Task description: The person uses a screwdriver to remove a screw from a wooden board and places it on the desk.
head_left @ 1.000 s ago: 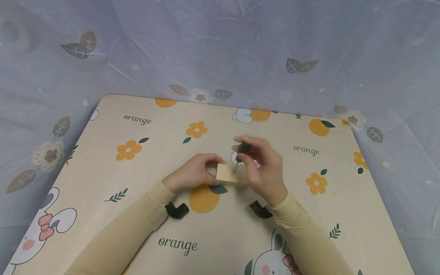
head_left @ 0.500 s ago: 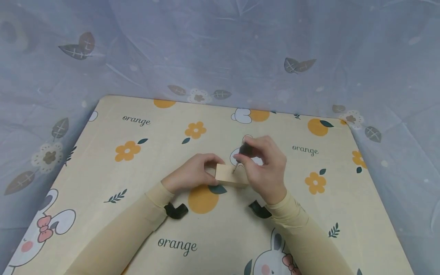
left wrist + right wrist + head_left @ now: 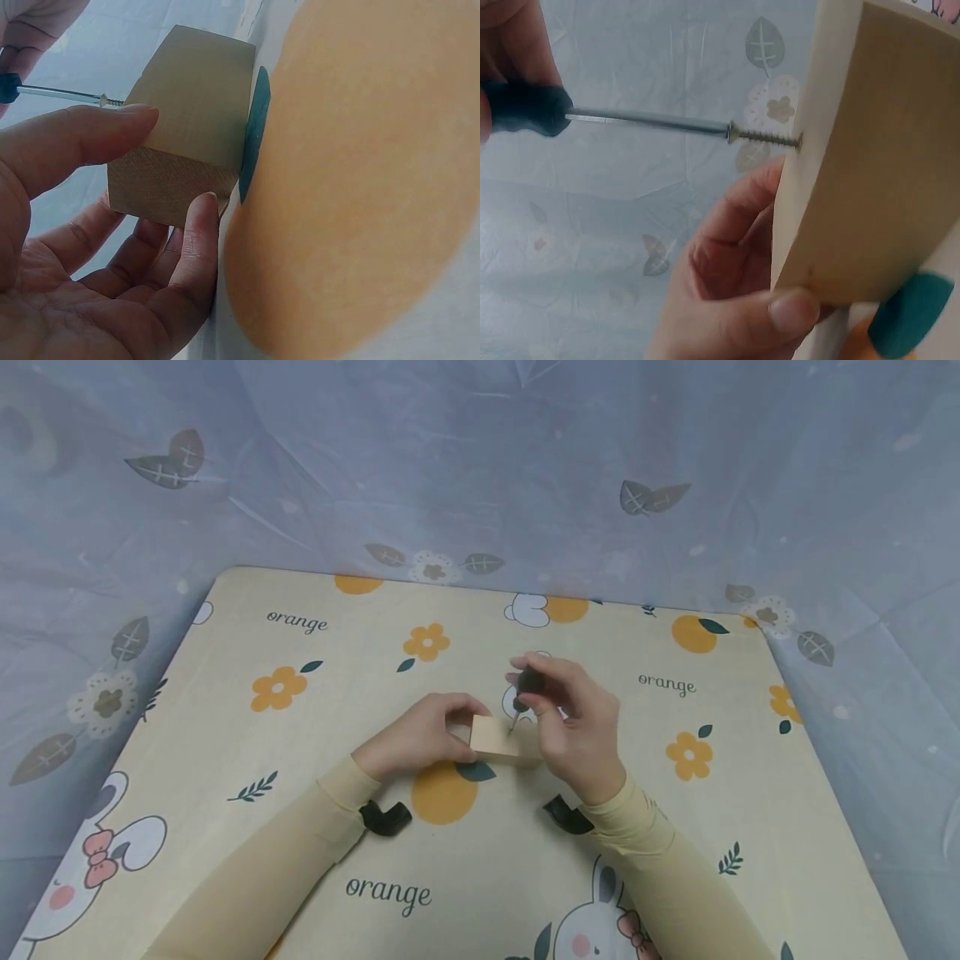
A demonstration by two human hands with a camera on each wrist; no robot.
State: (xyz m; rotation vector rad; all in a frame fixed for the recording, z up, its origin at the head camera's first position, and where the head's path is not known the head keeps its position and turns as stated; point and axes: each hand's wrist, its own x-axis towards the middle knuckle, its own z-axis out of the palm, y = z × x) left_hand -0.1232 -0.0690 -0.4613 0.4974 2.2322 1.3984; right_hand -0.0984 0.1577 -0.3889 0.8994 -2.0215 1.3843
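A pale wooden block [image 3: 491, 737] lies on the patterned table cover near the middle of the head view. My left hand [image 3: 422, 737] grips its left end between thumb and fingers. A screw [image 3: 765, 138] stands in the block's upper face, much of its thread exposed in the right wrist view. Above it, my right hand [image 3: 581, 727] pinches the dark handle of a screwdriver [image 3: 530, 681]. The screwdriver's shaft [image 3: 649, 122] meets the screw head, roughly in line with the screw. The block's right end is partly hidden behind my right hand in the head view.
The table cover [image 3: 345, 660] carries printed oranges, flowers and rabbits. A bluish-grey curtain [image 3: 450, 460] hangs behind the table and along its sides. Black straps [image 3: 386, 818] show at both wrists.
My right fingers curled around the screwdriver handle half a second ago and are now extended again, with the hand turned back. The block and my left hand stay in place.
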